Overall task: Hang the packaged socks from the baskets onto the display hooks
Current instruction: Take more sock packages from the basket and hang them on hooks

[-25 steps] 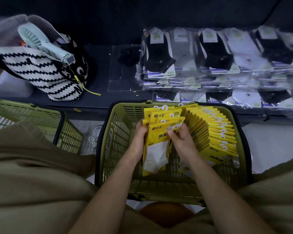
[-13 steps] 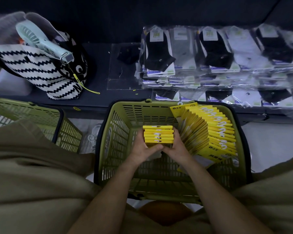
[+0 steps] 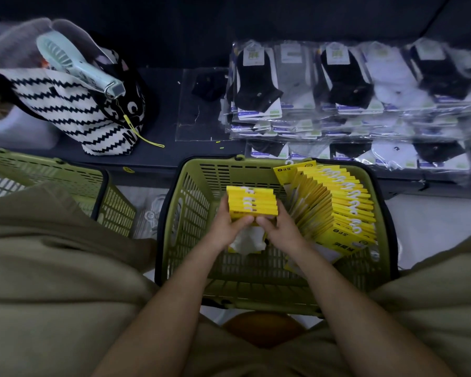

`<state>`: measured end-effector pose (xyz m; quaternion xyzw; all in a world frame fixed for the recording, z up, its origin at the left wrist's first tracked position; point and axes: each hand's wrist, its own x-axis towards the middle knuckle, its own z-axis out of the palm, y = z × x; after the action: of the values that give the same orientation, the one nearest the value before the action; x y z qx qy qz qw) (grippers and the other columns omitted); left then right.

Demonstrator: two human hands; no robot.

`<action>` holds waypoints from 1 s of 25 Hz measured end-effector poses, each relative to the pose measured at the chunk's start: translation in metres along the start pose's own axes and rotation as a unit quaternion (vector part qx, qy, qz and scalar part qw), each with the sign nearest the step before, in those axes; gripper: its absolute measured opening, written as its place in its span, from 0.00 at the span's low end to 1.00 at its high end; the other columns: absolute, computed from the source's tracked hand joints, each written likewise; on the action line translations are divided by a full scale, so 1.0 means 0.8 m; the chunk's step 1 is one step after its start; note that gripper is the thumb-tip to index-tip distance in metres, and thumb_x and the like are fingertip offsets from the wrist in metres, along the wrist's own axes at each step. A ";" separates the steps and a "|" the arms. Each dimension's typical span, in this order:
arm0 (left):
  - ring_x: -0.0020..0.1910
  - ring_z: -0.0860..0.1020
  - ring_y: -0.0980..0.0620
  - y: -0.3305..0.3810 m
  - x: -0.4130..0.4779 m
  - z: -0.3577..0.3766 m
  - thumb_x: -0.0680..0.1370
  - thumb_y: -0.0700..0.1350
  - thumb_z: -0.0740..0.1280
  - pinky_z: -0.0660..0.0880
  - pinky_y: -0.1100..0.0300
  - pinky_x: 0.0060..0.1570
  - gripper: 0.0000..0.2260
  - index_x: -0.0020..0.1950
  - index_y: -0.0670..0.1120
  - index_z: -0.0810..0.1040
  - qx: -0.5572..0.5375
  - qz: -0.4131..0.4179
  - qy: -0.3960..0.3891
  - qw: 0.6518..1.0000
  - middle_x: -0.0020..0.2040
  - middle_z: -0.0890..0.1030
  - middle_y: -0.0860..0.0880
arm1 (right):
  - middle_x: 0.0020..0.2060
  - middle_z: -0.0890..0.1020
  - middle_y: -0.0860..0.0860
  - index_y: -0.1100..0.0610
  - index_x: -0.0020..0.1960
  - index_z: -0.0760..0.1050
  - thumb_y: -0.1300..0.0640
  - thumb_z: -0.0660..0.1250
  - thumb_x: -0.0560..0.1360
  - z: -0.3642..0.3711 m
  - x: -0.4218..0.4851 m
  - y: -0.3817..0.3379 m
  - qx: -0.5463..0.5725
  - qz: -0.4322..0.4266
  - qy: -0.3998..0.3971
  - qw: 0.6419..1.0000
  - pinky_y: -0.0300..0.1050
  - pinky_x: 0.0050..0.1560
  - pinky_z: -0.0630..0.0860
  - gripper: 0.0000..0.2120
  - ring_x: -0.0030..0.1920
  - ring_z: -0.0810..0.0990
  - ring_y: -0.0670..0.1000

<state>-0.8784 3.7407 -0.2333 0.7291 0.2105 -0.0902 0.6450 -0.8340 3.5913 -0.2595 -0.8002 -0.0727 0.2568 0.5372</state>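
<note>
Head view, hands: left hand (image 3: 226, 227) and right hand (image 3: 280, 229) both curl round one bundle of yellow sock packs (image 3: 252, 204). The left grips it from the left side and the right from the right side, with the thumbs nearly meeting on the near face.
Bundle: packs squared together, top edges up, small white hooks showing on top. White sock ends show below the hands. It is held over the left-middle of the green basket (image 3: 191, 213).
Green basket: slatted walls and a dark rim. It sits between the person's legs, just near of the dark surface (image 3: 161, 104).
Other packs: a long row of yellow packs (image 3: 337, 208) fans along the basket's right side, white hooks on top, just right of the right hand.
Second basket (image 3: 52, 172): green, at the left, partly hidden by a khaki-clad leg.
Surface, left: black-and-white zigzag bag (image 3: 74, 110) with a pale handheld fan (image 3: 74, 66) lying across its top. A yellow cord trails down the bag.
Surface, right: stacks of clear-wrapped socks (image 3: 351, 85) in black, grey and white, laid in rows far of the green basket.
</note>
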 end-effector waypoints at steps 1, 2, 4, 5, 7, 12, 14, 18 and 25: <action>0.60 0.74 0.48 0.014 0.000 -0.001 0.73 0.35 0.70 0.71 0.55 0.61 0.29 0.70 0.42 0.61 0.001 0.018 0.016 1.000 0.63 0.74 0.41 | 0.55 0.78 0.51 0.57 0.67 0.65 0.61 0.67 0.75 -0.006 0.000 -0.014 0.009 -0.018 0.011 1.000 0.45 0.57 0.71 0.22 0.58 0.76 0.52; 0.59 0.75 0.47 0.027 -0.001 -0.002 0.72 0.36 0.72 0.72 0.54 0.59 0.29 0.68 0.41 0.62 0.005 0.038 0.031 0.999 0.62 0.75 0.40 | 0.53 0.78 0.50 0.56 0.66 0.66 0.61 0.67 0.75 -0.013 -0.002 -0.029 0.017 -0.037 0.020 0.999 0.41 0.54 0.70 0.21 0.57 0.77 0.51; 0.57 0.76 0.46 0.058 -0.006 -0.006 0.69 0.41 0.74 0.74 0.54 0.57 0.28 0.64 0.41 0.65 0.006 0.085 0.044 0.995 0.59 0.76 0.40 | 0.51 0.79 0.48 0.56 0.64 0.68 0.61 0.67 0.75 -0.028 -0.009 -0.060 0.017 -0.078 0.039 0.996 0.33 0.50 0.70 0.19 0.53 0.77 0.48; 0.55 0.77 0.49 0.074 -0.009 -0.008 0.69 0.41 0.74 0.75 0.57 0.55 0.26 0.63 0.43 0.66 -0.002 0.103 0.041 0.994 0.57 0.77 0.42 | 0.50 0.79 0.47 0.57 0.63 0.69 0.61 0.67 0.75 -0.036 -0.013 -0.077 0.016 -0.099 0.045 0.994 0.28 0.48 0.69 0.18 0.51 0.77 0.45; 0.48 0.79 0.59 0.112 -0.015 -0.010 0.72 0.38 0.72 0.75 0.66 0.48 0.23 0.62 0.45 0.66 -0.028 0.134 0.037 0.990 0.53 0.78 0.48 | 0.49 0.79 0.45 0.58 0.62 0.71 0.60 0.68 0.75 -0.055 -0.018 -0.116 0.040 -0.132 0.051 0.989 0.26 0.47 0.71 0.17 0.49 0.77 0.40; 0.48 0.79 0.60 0.231 -0.020 -0.008 0.73 0.44 0.70 0.78 0.63 0.49 0.21 0.62 0.49 0.65 -0.040 0.219 0.039 0.974 0.51 0.78 0.55 | 0.51 0.83 0.44 0.49 0.57 0.74 0.46 0.66 0.69 -0.127 -0.029 -0.219 0.178 -0.162 0.019 0.970 0.39 0.52 0.77 0.17 0.53 0.81 0.43; 0.49 0.80 0.59 0.280 -0.021 -0.006 0.73 0.44 0.70 0.78 0.62 0.49 0.19 0.59 0.52 0.66 -0.046 0.250 0.032 0.966 0.51 0.78 0.55 | 0.53 0.83 0.46 0.49 0.57 0.76 0.45 0.65 0.68 -0.162 -0.033 -0.255 0.219 -0.176 -0.001 0.960 0.42 0.53 0.78 0.19 0.55 0.81 0.47; 0.49 0.81 0.57 0.356 -0.024 0.011 0.74 0.43 0.68 0.78 0.63 0.47 0.16 0.61 0.47 0.70 -0.049 0.310 0.003 0.949 0.52 0.81 0.52 | 0.47 0.85 0.53 0.66 0.59 0.73 0.48 0.73 0.62 -0.208 -0.032 -0.315 0.285 -0.208 0.056 0.934 0.50 0.48 0.81 0.32 0.48 0.84 0.53; 0.51 0.81 0.56 0.434 -0.032 0.031 0.68 0.56 0.67 0.78 0.60 0.49 0.15 0.53 0.56 0.73 -0.068 0.371 0.012 0.926 0.51 0.82 0.55 | 0.45 0.84 0.57 0.61 0.51 0.78 0.48 0.66 0.68 -0.264 -0.035 -0.372 0.359 -0.241 0.103 0.896 0.50 0.45 0.80 0.19 0.45 0.82 0.56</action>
<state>-0.7507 3.6841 0.0870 0.7107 -0.0612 0.1786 0.6777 -0.7072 3.5294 0.0785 -0.5329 -0.1106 0.0443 0.8378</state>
